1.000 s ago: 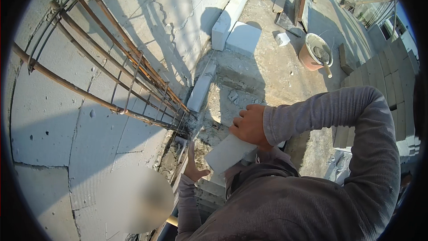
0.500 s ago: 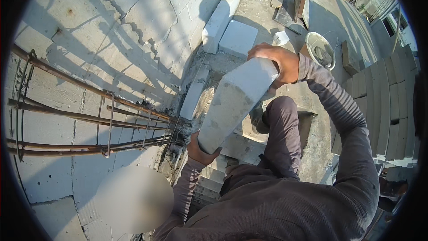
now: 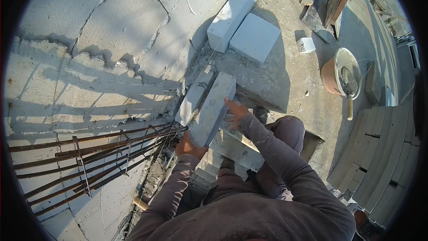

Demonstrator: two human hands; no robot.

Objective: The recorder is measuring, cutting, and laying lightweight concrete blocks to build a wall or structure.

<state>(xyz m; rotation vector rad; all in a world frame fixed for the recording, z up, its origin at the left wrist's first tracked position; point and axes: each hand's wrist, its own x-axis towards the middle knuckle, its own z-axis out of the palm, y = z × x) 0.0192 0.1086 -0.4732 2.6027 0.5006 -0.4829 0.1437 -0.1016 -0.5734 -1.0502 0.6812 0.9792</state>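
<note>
A long white block (image 3: 214, 100) lies low beside a similar narrow block (image 3: 192, 102) at the foot of the white block wall. My left hand (image 3: 189, 147) grips its near end. My right hand (image 3: 236, 111) is at the block's right side, fingers spread, the fingertips at its edge. Bundles of rusty rebar with wire ties (image 3: 102, 146) reach in from the left toward that near end, and a thin string (image 3: 208, 64) runs along the blocks.
Beyond lie a long block (image 3: 229, 11) and a square block (image 3: 254, 38). To the right are a small block piece (image 3: 306, 45), a bucket (image 3: 330, 73) holding a trowel (image 3: 349, 102), leaning boards (image 3: 339, 0) and stacked grey blocks (image 3: 379, 156). My bent knee (image 3: 287, 131) is below them.
The block has swung from being raised diagonally between both hands to lying beside the narrow block along the wall. My right hand has come down and left, its fingers now spread.
</note>
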